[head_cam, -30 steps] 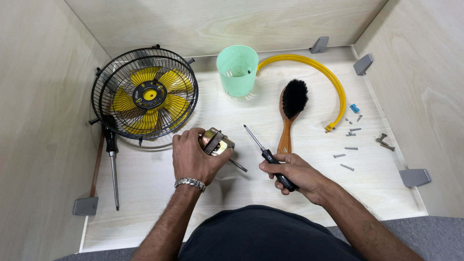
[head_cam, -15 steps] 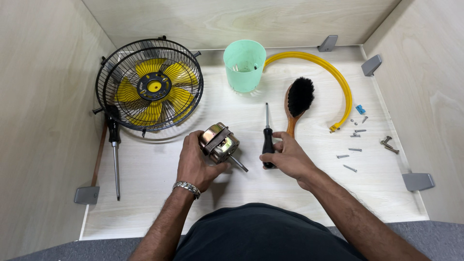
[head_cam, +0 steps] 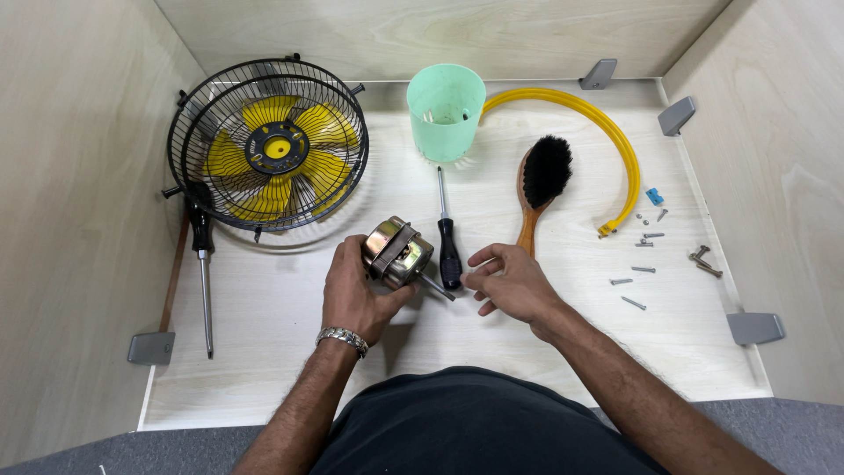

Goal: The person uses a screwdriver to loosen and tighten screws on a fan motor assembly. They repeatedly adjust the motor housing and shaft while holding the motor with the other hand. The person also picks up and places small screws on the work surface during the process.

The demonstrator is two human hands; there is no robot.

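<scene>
While gripped, motor point(head_cam: 398, 253) within left fingers point(head_cam: 350, 264)

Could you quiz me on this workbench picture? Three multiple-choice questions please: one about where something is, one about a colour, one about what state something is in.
1. Where does the brush lie?
A. Inside the cup
B. Right of the black-handled screwdriver
C. Under the fan

2. What colour are the fan blades?
A. Yellow
B. Green
C. Blue

3. What is the left hand doing?
A. Resting flat on the table
B. Holding the motor
C. Gripping the brush

Answers:
1. B: the brush lies on the table to the right of the screwdriver, below the hose.
2. A: yellow blades show through the black cage, while the cup is the green thing.
3. B: its fingers wrap the metal motor, while the right hand is open beside the screwdriver's handle.
</scene>
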